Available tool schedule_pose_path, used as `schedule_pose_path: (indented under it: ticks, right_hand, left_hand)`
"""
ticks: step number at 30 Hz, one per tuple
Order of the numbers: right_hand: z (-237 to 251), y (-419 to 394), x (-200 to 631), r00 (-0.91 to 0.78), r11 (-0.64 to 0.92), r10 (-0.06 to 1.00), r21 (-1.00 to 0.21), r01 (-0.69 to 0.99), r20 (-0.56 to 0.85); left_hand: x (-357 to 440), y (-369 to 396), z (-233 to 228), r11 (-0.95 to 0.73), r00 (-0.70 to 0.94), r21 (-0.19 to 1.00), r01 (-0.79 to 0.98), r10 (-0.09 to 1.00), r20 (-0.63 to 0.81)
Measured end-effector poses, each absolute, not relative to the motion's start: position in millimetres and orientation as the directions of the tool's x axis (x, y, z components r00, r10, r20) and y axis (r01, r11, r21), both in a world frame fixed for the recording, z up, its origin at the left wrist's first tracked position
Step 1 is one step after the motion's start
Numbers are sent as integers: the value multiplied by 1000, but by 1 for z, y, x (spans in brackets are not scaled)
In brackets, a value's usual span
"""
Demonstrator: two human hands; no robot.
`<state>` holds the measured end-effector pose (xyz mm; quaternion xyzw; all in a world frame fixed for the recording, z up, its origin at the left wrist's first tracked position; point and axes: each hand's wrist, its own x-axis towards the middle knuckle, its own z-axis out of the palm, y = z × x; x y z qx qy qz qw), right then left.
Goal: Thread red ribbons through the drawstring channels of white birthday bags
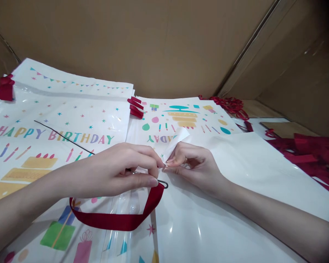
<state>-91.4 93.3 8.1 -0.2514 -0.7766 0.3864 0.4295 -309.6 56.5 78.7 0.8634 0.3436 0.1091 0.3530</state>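
Glossy white gift bag flat at centre, corner pinched in right hand grip, left hand grip clenched on thin wire hook, red ribbon handle looped beneath, printed birthday bags left, loose red ribbons right.

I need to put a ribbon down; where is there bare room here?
Free: the plain white sheet right of the right hand, short of the red ribbon pile. Crowded: the middle, where the left hand holds a wire hook.
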Motion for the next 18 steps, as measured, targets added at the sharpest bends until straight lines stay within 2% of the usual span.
schedule_pose_path:
  ticks: [5,10,18]
  right_hand:
    - [9,94,-92,-493,575,724,-817,43,483]
    - [7,93,-91,-483,594,709,-804,19,513]
    - [5,94,-91,-506,561,714,-828,-1,484]
  left_hand:
    - [-309,54,80,-514,742,694,505,668,-45]
    - [-305,52,83,-467,753,729,500,651,-100]
    - [-305,52,80,-431,759,748,505,634,-147]
